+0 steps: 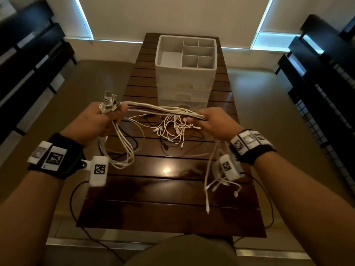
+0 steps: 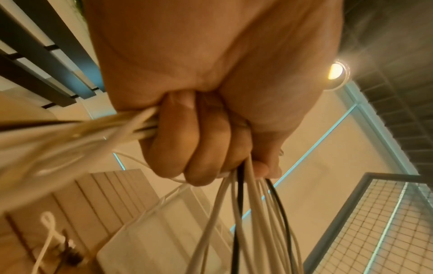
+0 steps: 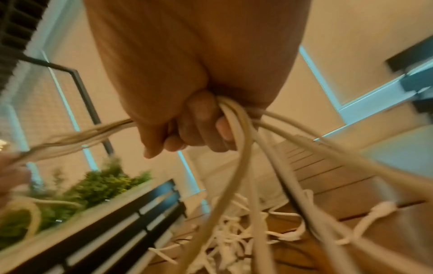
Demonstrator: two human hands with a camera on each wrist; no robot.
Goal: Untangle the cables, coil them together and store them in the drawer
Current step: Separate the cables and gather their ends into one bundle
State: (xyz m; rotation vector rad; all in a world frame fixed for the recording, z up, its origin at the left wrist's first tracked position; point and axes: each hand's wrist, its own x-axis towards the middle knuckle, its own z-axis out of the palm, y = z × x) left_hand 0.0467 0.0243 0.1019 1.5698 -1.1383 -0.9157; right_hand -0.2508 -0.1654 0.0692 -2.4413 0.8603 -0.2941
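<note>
A bundle of white cables [image 1: 163, 109] stretches between my two hands above the dark wooden table [image 1: 169, 198]. My left hand [image 1: 103, 120] grips one end, with several plugs [image 1: 109, 102] sticking up from the fist and loops [image 1: 123, 150] hanging below. In the left wrist view my left hand [image 2: 199, 144] curls round white and black strands [image 2: 246, 213]. My right hand [image 1: 213, 121] grips the other end; loose ends [image 1: 217, 183] dangle under the wrist. The right wrist view shows my right hand [image 3: 194, 128] closed round the cables [image 3: 241, 148]. A white drawer unit [image 1: 185, 73] stands at the table's far end, its drawers closed.
A tangle of white and black cables [image 1: 172, 129] lies on the table between my hands and the drawer unit. The unit's top tray [image 1: 169, 58] has several dividers. Dark benches [image 1: 28, 54] stand left and right. A black lead [image 1: 76, 217] hangs off the table's near left corner.
</note>
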